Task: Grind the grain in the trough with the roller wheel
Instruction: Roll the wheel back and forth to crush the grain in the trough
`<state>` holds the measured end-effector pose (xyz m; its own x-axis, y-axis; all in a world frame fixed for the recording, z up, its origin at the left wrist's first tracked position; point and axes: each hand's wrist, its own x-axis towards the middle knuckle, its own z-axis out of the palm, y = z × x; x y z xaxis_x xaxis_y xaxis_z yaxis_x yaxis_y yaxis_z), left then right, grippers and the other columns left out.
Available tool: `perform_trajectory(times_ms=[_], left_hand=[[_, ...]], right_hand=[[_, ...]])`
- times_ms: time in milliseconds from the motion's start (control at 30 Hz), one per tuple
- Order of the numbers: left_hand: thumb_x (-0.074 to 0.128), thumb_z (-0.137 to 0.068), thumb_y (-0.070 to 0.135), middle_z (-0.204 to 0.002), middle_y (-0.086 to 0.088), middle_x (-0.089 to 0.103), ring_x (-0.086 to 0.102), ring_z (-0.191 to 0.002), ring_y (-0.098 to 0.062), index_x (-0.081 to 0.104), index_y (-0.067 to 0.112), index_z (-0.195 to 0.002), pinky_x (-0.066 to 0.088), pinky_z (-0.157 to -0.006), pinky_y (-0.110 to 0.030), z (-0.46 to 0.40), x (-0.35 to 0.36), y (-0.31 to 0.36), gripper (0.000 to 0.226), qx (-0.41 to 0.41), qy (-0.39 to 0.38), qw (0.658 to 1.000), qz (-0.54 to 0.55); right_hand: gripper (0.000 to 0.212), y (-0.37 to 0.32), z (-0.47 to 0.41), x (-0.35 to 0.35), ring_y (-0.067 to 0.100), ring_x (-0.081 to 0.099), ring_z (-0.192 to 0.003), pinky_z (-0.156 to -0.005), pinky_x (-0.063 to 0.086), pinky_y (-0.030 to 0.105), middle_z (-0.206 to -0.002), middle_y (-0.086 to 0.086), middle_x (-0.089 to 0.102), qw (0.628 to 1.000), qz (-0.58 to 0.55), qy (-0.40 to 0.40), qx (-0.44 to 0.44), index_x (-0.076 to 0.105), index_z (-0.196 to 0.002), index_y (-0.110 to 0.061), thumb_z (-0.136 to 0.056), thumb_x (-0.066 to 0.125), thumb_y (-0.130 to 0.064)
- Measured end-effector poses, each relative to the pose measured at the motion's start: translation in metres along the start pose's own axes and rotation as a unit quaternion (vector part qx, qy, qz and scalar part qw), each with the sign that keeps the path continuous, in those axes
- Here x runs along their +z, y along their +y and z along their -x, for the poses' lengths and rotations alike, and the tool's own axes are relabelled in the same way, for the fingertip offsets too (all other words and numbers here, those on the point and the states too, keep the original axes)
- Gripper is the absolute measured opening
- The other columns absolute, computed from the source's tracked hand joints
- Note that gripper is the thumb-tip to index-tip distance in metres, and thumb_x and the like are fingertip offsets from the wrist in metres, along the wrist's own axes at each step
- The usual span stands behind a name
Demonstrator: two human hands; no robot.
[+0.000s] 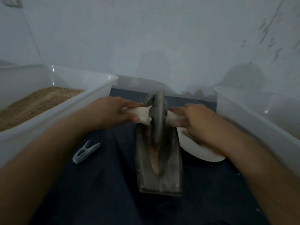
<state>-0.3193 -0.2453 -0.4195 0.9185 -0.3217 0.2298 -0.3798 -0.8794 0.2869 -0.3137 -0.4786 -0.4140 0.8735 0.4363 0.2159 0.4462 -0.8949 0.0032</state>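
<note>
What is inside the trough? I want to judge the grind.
A strip of brownish ground grain lies along the trough groove. The roller wheel covers the groove's far part.

trough (159, 163) centre | roller wheel (158, 117) in it | grain tub (53, 109) left | plate (201, 153) right | clothes peg (85, 151) left-front

A dark blue cloth-covered surface (103, 189) carries everything here and runs back to a pale wall. On it, in the middle, stands a long metal trough (168, 172), set lengthwise away from the viewer. To its left lies a grey clothes peg (85, 151), well apart from the trough. A white plate (198, 151) rests just beside the trough's right flank. A large translucent plastic tub (68, 111) sits along the left edge, and a second translucent tub (253, 120) stands along the right edge, behind the plate.
</note>
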Motion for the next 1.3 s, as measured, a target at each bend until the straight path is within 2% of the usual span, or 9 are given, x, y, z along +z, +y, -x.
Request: perform_trajectory(times_ms=[167,333,533,633,767,900,1067,1233,1300], left_hand=[[0.043,-0.088,0.053,-0.109,0.002,0.055,0.052,-0.110,-0.018,0.028,0.045,-0.141,0.036,-0.091,-0.030,-0.006,0.015,-0.004,0.055,0.020,0.089,0.989,-0.114],[0.044,-0.069,0.067,-0.114,0.030,0.056,0.051,-0.096,0.017,0.041,0.053,-0.131,0.034,-0.081,-0.003,0.014,-0.018,0.003,0.064,0.054,-0.102,0.993,0.039],[0.050,-0.066,0.063,-0.102,0.040,0.061,0.054,-0.099,0.019,0.054,0.056,-0.115,0.035,-0.083,0.002,0.027,-0.037,0.012,0.049,0.089,-0.179,0.972,0.125],[0.049,-0.072,0.059,-0.109,0.031,0.062,0.055,-0.102,0.010,0.053,0.051,-0.121,0.037,-0.085,-0.004,0.016,-0.024,0.007,0.050,0.060,-0.145,0.983,0.097],[0.048,-0.088,0.051,-0.132,0.006,0.053,0.048,-0.121,-0.015,0.037,0.044,-0.137,0.033,-0.095,-0.024,-0.002,0.006,-0.001,0.051,-0.032,0.021,0.999,-0.034],[0.039,-0.089,0.055,-0.112,0.002,0.054,0.049,-0.114,-0.019,0.025,0.043,-0.143,0.034,-0.094,-0.033,-0.006,0.017,0.000,0.057,-0.004,0.088,0.988,-0.127],[0.046,-0.074,0.062,-0.119,0.024,0.052,0.049,-0.108,0.003,0.040,0.050,-0.132,0.035,-0.086,-0.012,0.013,-0.013,0.005,0.060,0.027,-0.071,0.997,0.022],[0.050,-0.074,0.055,-0.080,0.043,0.060,0.054,-0.077,0.023,0.052,0.055,-0.115,0.032,-0.068,0.006,0.030,-0.040,0.019,0.041,0.103,-0.148,0.979,0.092],[0.049,-0.073,0.056,-0.083,0.039,0.063,0.054,-0.081,0.023,0.052,0.056,-0.114,0.033,-0.069,0.007,0.029,-0.039,0.020,0.041,0.087,-0.158,0.979,0.091]], right_hand=[[0.051,0.006,-0.004,0.011,0.021,0.040,-0.115,-0.086,0.030,0.028,-0.124,0.005,0.049,0.999,-0.008,0.047,-0.013,0.027,-0.144,-0.030,-0.097,0.045,-0.021],[0.048,-0.003,0.021,-0.015,0.016,0.053,-0.103,-0.085,0.041,0.030,-0.108,-0.001,0.058,0.998,0.026,-0.017,-0.063,0.040,-0.134,-0.040,-0.094,0.049,-0.016],[0.040,-0.013,0.047,-0.041,0.010,0.058,-0.096,-0.085,0.048,0.030,-0.105,-0.011,0.063,0.995,-0.034,-0.075,-0.064,0.047,-0.127,-0.047,-0.091,0.055,-0.031],[0.048,-0.008,0.026,-0.021,0.015,0.056,-0.102,-0.086,0.045,0.027,-0.114,-0.004,0.060,0.998,-0.013,-0.045,-0.036,0.045,-0.133,-0.039,-0.093,0.050,-0.014],[0.050,0.004,-0.008,0.007,0.022,0.045,-0.111,-0.083,0.035,0.028,-0.119,0.006,0.051,0.999,-0.013,0.034,-0.012,0.033,-0.142,-0.033,-0.095,0.049,-0.021],[0.051,0.009,-0.010,0.013,0.021,0.042,-0.113,-0.083,0.031,0.029,-0.122,0.004,0.051,0.999,-0.025,0.046,-0.011,0.031,-0.143,-0.033,-0.095,0.048,-0.024],[0.047,-0.001,0.014,-0.007,0.015,0.051,-0.101,-0.078,0.037,0.026,-0.107,-0.002,0.057,0.998,0.024,0.004,-0.062,0.041,-0.135,-0.041,-0.094,0.050,-0.022],[0.034,-0.011,0.049,-0.047,0.000,0.056,-0.083,-0.073,0.046,0.022,-0.093,-0.019,0.061,0.992,-0.057,-0.096,-0.064,0.050,-0.121,-0.051,-0.089,0.055,-0.039],[0.036,-0.011,0.047,-0.044,0.001,0.056,-0.082,-0.072,0.046,0.021,-0.094,-0.018,0.061,0.992,-0.054,-0.095,-0.057,0.050,-0.123,-0.049,-0.091,0.054,-0.033]])
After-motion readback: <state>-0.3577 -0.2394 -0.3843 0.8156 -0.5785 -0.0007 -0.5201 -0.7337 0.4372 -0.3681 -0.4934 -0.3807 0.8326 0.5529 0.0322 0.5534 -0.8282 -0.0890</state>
